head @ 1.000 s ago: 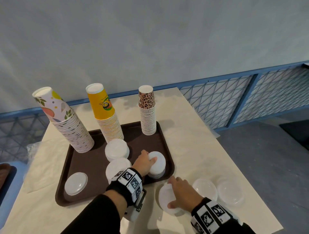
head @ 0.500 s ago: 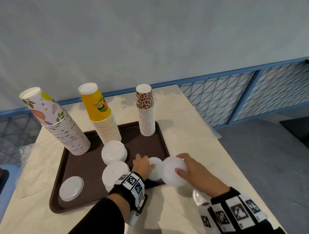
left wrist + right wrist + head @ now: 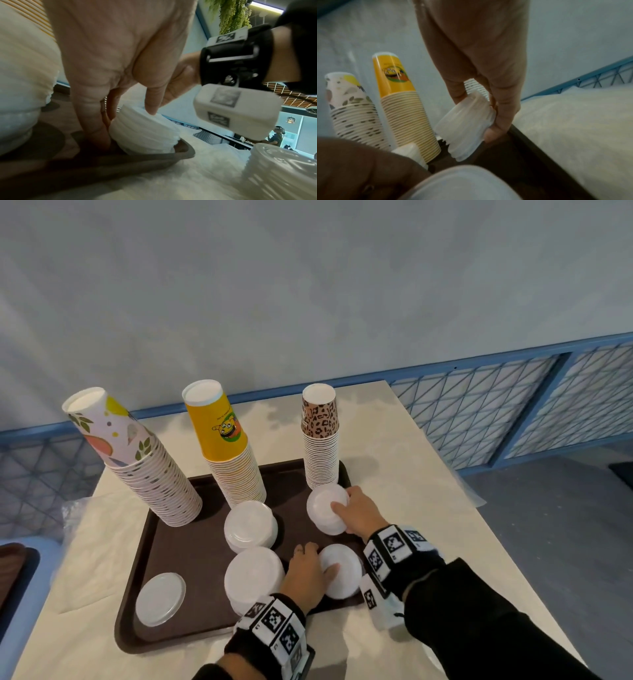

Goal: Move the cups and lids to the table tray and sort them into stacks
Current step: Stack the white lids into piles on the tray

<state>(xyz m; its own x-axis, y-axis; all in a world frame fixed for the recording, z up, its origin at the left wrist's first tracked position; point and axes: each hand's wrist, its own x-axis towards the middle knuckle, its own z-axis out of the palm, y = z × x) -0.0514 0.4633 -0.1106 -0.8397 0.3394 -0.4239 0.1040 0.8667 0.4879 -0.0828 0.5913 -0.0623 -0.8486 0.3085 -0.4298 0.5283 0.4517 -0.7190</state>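
Note:
A brown tray (image 3: 164, 542) holds three upside-down cup stacks: floral (image 3: 137, 460), yellow (image 3: 229, 446) and leopard (image 3: 320, 436). Two white lid stacks (image 3: 250, 525) (image 3: 253, 577) and a single lid (image 3: 161, 599) also lie on it. My left hand (image 3: 317, 559) grips a short lid stack (image 3: 342, 571) at the tray's front right corner, thumb on top (image 3: 150, 108). My right hand (image 3: 342, 501) pinches another lid stack (image 3: 465, 125), tilted, just in front of the leopard cups, its lower edge close to the tray floor.
A stack of clear lids (image 3: 283, 169) stands on the table right of the tray, hidden by my right arm in the head view. A second brown tray (image 3: 13, 570) sits low at far left. A blue railing (image 3: 479, 412) runs behind the table.
My right hand lifted a lid stack from the table in front and carried it over the tray to the leopard cups. My left hand stayed on its lid stack.

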